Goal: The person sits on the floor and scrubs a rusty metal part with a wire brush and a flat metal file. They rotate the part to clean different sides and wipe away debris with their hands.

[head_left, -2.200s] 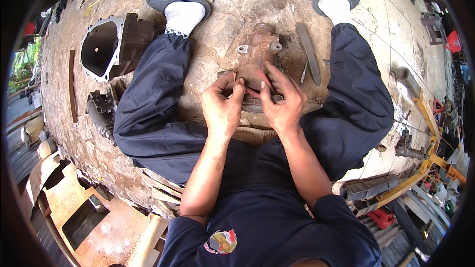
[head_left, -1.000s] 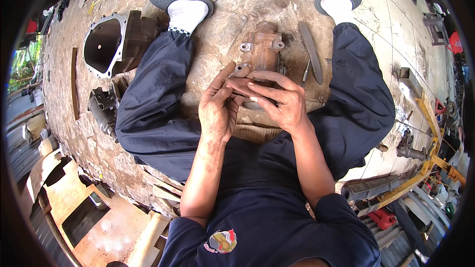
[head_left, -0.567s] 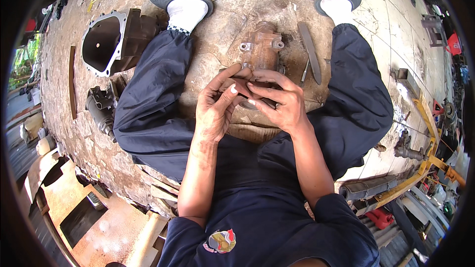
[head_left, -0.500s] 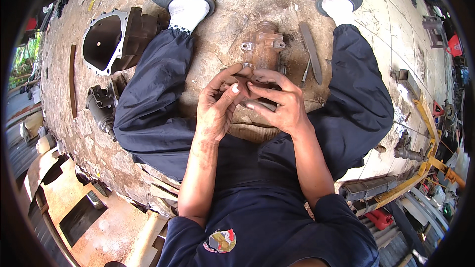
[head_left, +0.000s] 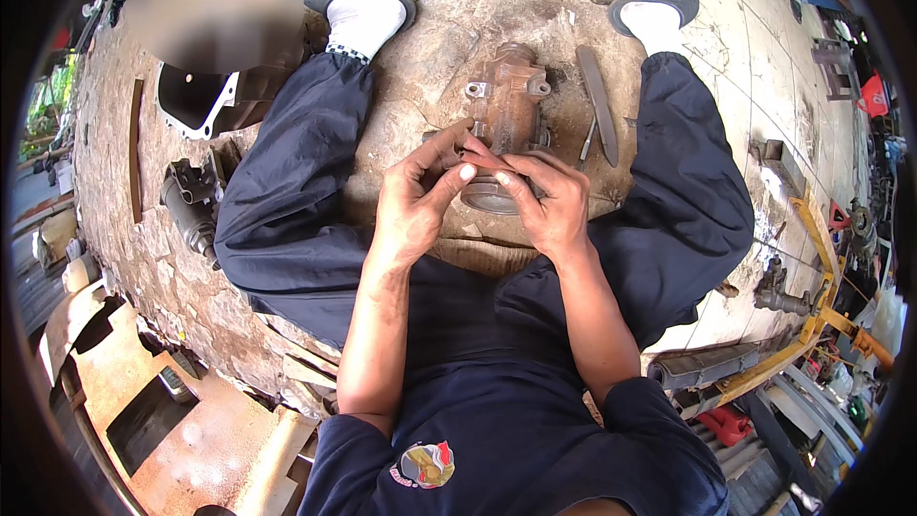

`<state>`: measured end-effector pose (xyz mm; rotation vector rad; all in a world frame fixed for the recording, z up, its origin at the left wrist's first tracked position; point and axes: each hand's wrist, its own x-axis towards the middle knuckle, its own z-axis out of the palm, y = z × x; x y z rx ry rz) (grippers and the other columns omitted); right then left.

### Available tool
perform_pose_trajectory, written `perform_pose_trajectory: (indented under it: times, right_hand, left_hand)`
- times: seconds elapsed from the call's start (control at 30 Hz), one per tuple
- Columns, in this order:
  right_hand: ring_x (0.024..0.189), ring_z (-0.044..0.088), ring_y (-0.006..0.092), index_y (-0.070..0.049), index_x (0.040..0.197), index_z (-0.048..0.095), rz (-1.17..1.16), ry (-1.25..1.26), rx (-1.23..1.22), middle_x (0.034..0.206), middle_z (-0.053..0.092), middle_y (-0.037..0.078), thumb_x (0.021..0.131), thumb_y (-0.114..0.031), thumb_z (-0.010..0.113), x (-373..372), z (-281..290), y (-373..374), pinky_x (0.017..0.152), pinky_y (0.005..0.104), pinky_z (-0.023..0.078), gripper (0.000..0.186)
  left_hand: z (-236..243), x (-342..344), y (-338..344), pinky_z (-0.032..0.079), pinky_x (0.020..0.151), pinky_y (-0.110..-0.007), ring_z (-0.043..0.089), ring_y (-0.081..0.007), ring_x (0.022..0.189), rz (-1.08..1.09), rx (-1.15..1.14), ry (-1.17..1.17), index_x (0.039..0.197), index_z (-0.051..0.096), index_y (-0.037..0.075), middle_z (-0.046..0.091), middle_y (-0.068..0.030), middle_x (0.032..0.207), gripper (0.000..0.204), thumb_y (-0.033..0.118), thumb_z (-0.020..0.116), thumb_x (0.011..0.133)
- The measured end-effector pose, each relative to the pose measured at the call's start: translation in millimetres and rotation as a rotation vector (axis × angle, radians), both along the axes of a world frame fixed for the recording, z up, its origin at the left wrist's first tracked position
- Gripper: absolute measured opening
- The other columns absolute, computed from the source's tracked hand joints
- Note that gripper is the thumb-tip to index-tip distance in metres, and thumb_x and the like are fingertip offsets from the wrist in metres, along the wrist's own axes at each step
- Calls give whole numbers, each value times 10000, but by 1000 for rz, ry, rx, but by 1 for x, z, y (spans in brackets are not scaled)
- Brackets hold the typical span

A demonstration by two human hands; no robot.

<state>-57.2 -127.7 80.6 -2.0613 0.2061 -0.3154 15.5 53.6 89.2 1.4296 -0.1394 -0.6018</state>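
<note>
Between both hands, above the floor and between my legs, is a small folded reddish-brown sheet [head_left: 485, 155] that looks like sandpaper. My left hand [head_left: 415, 201] pinches its left end with thumb and fingers. At its right end, my right hand [head_left: 556, 205] is closed on it, thumb underneath. Just beyond the hands a rusty metal housing [head_left: 511, 100] lies on the floor; its near round end [head_left: 492, 199] shows below the fingers, and part of its body is hidden by them. Right of the housing lie a long flat dark metal bar [head_left: 599, 105] and a thin rod [head_left: 588, 141].
At the left lies a large bell-shaped housing [head_left: 229, 100], partly covered by a blurred patch. A smaller metal assembly [head_left: 191, 210] is beside my left leg. A rusty panel [head_left: 239, 449] fills the lower left; a yellow metal frame [head_left: 810, 325] stands at right.
Both hands have shifted slightly; my right fingers have drawn in and its thumb now presses the sheet. The sheet's folded edge shows more. A blurred patch now covers part of the bell-shaped housing.
</note>
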Motion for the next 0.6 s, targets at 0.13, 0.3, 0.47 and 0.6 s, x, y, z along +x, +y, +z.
perform_pose_trajectory:
  times: [0.13,0.3,0.47,0.6]
  right_hand:
    - [886,745,321,-34,1176,754,91,62,43,1017,758,165,913,-110,809,1,0,-3,785,399,583,279]
    - [1054,717,326,-82,1361,700,58,-137,-147,1216,695,157,829,-94,876,17,18,11,925,419,584,560]
    - [1037,737,326,-108,1352,729,157,-218,-476,1197,684,144,804,-39,876,43,1,-8,893,416,619,572]
    - [952,735,333,-99,1225,802,99,-39,-577,1040,706,143,873,2,786,84,2,-24,827,400,611,367]
  left_hand:
    - [-8,1,-6,566,882,-265,712,-108,947,151,-81,-3,1255,712,-50,788,-76,1013,305,38,772,969]
    - [-20,7,-20,576,790,-268,713,-112,836,223,-119,151,1094,737,-55,784,-90,985,193,34,803,936]
    - [-36,30,-38,567,732,-270,692,-104,763,292,-139,175,1083,790,-34,793,-83,898,207,106,819,932]
    - [-56,43,-33,576,859,-377,768,-267,911,282,265,16,1184,804,57,807,-108,949,311,299,732,1003]
